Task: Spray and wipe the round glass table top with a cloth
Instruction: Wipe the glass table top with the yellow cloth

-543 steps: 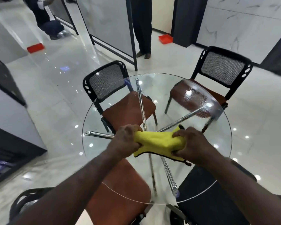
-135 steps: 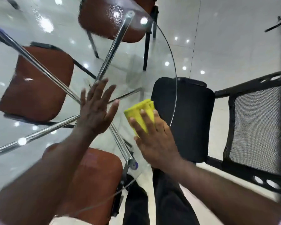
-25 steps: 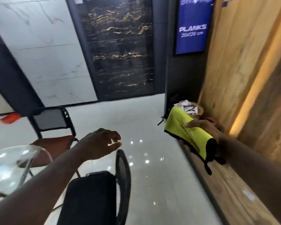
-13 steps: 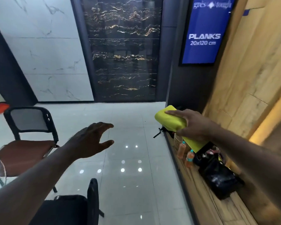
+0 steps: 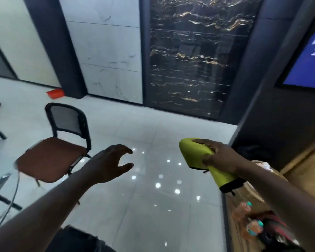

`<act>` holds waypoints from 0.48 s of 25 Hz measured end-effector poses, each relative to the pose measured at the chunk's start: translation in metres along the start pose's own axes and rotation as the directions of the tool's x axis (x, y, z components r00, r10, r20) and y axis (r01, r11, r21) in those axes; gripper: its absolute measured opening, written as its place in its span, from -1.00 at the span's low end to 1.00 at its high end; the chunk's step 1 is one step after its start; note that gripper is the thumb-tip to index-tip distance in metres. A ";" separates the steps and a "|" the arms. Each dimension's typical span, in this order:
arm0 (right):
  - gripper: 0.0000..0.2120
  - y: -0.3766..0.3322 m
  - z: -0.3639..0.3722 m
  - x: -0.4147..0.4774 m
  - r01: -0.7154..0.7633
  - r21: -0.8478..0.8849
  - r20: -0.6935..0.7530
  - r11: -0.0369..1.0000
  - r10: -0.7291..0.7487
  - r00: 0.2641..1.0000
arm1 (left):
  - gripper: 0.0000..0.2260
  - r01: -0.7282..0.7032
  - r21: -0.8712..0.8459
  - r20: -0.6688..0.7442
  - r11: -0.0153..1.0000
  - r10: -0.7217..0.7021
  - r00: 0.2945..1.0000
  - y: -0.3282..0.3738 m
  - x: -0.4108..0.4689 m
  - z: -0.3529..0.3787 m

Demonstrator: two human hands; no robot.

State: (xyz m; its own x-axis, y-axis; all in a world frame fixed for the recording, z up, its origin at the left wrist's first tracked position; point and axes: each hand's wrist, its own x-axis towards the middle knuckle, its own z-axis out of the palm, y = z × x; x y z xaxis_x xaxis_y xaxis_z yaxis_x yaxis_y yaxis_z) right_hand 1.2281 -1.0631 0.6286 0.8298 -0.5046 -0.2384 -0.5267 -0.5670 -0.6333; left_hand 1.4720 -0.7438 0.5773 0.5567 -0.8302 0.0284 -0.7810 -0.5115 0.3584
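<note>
My right hand point(image 5: 219, 158) grips the folded yellow cloth point(image 5: 195, 154) with a black edge and holds it in the air at the right, over the glossy floor. My left hand point(image 5: 110, 163) hovers in mid-air at the centre with fingers loosely spread and holds nothing. Only a sliver of the round glass table top point(image 5: 11, 199) shows at the far left edge, with a chrome leg beneath it. No spray bottle is clearly in view.
A black mesh chair with a brown seat point(image 5: 51, 159) stands at the left. Another black chair point(image 5: 80, 240) sits just below me. A wooden ledge point(image 5: 233, 224) on the right carries small orange bottles point(image 5: 244, 211) and a dark bag point(image 5: 273, 231). Marble display panels point(image 5: 189, 57) line the back wall.
The view has swung left and tilted down slightly. My right hand with the cloth has come lower and away from the ledge. My left hand stays empty in the air.
</note>
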 end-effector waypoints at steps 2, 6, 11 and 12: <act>-0.27 0.000 0.002 0.054 0.065 -0.048 0.061 0.997 -0.062 0.996 | -0.44 0.084 0.010 -0.030 0.996 -0.084 0.996 -0.012 0.005 0.000; -0.23 -0.039 0.018 0.166 0.250 -0.077 0.245 0.965 -0.225 0.943 | -0.47 0.365 -0.057 -0.132 0.929 -0.369 0.920 -0.039 0.006 -0.012; -0.18 -0.147 0.084 0.248 0.489 -0.026 0.491 0.872 -0.415 0.766 | -0.48 0.631 -0.128 -0.238 0.765 -0.642 0.729 -0.063 -0.042 -0.033; -0.21 -0.172 0.103 0.259 0.537 -0.006 0.533 0.844 -0.451 0.716 | -0.52 0.680 -0.171 -0.255 0.713 -0.698 0.669 -0.073 -0.055 -0.031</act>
State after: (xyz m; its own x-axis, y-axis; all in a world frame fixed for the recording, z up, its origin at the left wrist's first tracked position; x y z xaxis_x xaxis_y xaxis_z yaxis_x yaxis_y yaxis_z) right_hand 1.5521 -1.0292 0.5999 0.9300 0.2417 -0.2770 -0.0002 -0.7532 -0.6578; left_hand 1.5071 -0.6543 0.5789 0.9899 -0.1416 0.0065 -0.1303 -0.8913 0.4343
